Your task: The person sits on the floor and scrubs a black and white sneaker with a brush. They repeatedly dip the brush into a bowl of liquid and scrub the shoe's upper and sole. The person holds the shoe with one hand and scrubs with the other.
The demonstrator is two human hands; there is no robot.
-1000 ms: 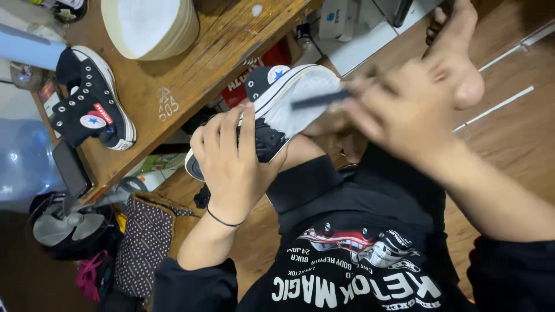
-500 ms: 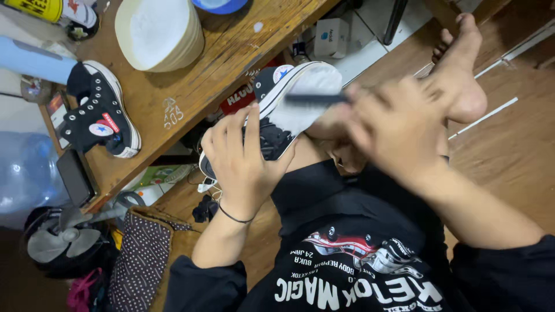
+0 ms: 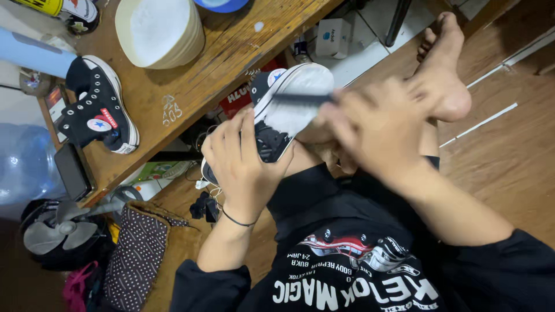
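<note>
Two hands are working: my left hand [image 3: 245, 164] is clamping the shoe [image 3: 283, 112], sole up, while my right hand's [image 3: 376, 130] fingers are closing round a brush [image 3: 303, 99] lying across it.

Landmark: the wooden counter [image 3: 231, 63].

- Small white carton [image 3: 334, 38] with a blue mark, on the floor just past the counter's right end, upright.
- Red package or sign [image 3: 238, 99] with white print, under the counter's edge, mostly hidden by the shoe in hand.
- Yellow and white printed container [image 3: 60, 7] lying at the counter's top left corner, cut off by the frame.
- Dark phone screen [image 3: 72, 171], blank, at the counter's lower left corner.
- Round white ankle patch with blue star and red band [image 3: 99, 124] on the black sneaker [image 3: 98, 112] lying on the counter's left part.
- Pale numerals [image 3: 171, 110] marked on the counter top, mid-front.
</note>
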